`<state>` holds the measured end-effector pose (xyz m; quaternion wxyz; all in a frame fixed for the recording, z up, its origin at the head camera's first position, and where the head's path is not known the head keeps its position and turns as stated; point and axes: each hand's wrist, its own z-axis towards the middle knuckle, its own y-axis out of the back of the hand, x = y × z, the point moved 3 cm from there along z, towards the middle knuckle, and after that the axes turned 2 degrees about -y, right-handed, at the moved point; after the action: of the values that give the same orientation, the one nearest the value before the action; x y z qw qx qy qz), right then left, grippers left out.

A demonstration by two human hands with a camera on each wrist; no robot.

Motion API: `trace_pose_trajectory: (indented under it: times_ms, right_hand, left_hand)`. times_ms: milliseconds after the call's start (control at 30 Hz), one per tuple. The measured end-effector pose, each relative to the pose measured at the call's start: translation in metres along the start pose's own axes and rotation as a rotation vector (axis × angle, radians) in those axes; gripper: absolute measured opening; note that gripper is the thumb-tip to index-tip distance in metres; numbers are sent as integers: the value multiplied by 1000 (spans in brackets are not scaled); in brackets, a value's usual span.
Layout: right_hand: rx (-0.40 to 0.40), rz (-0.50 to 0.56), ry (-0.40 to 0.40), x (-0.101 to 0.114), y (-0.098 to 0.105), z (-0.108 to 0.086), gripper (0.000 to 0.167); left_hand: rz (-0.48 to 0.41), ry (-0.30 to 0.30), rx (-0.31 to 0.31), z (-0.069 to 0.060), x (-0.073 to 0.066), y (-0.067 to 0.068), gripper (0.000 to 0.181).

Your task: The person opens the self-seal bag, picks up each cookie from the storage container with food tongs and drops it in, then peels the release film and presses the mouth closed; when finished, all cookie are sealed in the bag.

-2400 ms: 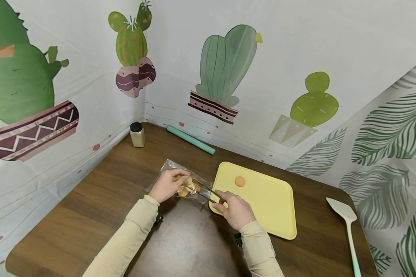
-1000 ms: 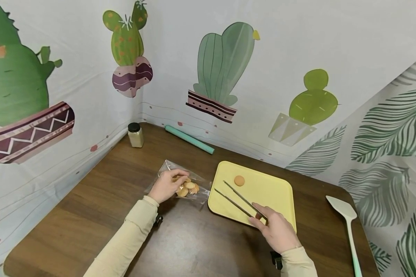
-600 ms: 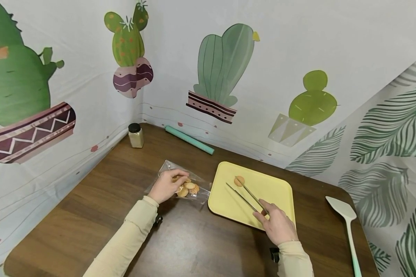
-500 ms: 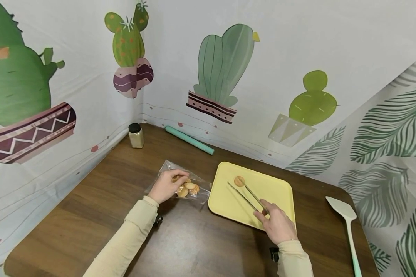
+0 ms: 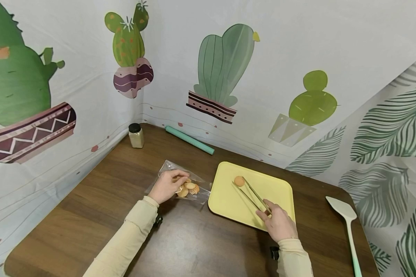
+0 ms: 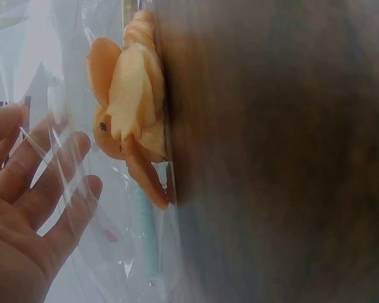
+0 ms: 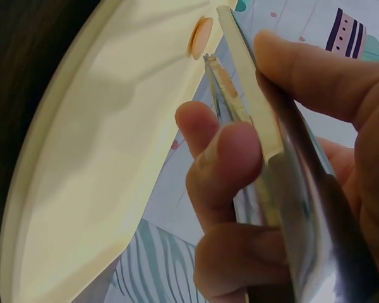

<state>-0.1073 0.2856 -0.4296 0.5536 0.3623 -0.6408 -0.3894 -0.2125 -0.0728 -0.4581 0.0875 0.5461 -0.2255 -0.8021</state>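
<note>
My right hand (image 5: 280, 223) grips metal tongs (image 5: 251, 200) above the yellow tray (image 5: 267, 188). The tong tips are spread, one on each side of a round cookie (image 5: 239, 181) lying on the tray. In the right wrist view, thumb and fingers curl round the tongs (image 7: 290, 177), and the cookie (image 7: 203, 38) lies just beyond the tips. On the left, my left hand (image 5: 167, 185) pinches the upper film of a clear plastic bag (image 5: 202, 192). Several cookies (image 6: 136, 95) lie inside the bag, close by the fingers (image 6: 57, 170) in the left wrist view.
A jar with a black lid (image 5: 136, 135) stands at the table's back left corner. A teal rod (image 5: 190, 140) lies along the back edge. To the right of the tray lies a white spatula (image 5: 346, 217) with a teal handle end. Printed cloth hangs behind the table.
My right hand has carried the tongs from the bag rightward over the tray. Their tips now stand on either side of the round cookie. The left hand has stayed at the bag.
</note>
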Motion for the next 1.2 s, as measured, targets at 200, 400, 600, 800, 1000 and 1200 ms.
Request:
trace_pose_trajectory:
  times_ms: [200,400,600,800,1000,1200]
  right_hand:
    - [15,3,-18,-4,-1,1,57]
    - [32,4,-32,-7,-2,2,60]
    - [33,4,-35,-9,-3,3,61]
    - [29,3,-33,-10,-4,3,60]
    - [24,5,-36,-10,-4,3,52]
    - [12,6,-22,-11,-3,1,50]
  left_hand:
    - [2,1,3,0,0,0,12]
    - [-2,3,10,0,0,0,13]
    - [-10,12,14,0,1,-1,14]
    - [-3,7,12,0,1,-1,14]
    - [-3,8,14,0,1,-1,13]
    - [3,8,14,0,1,-1,13]
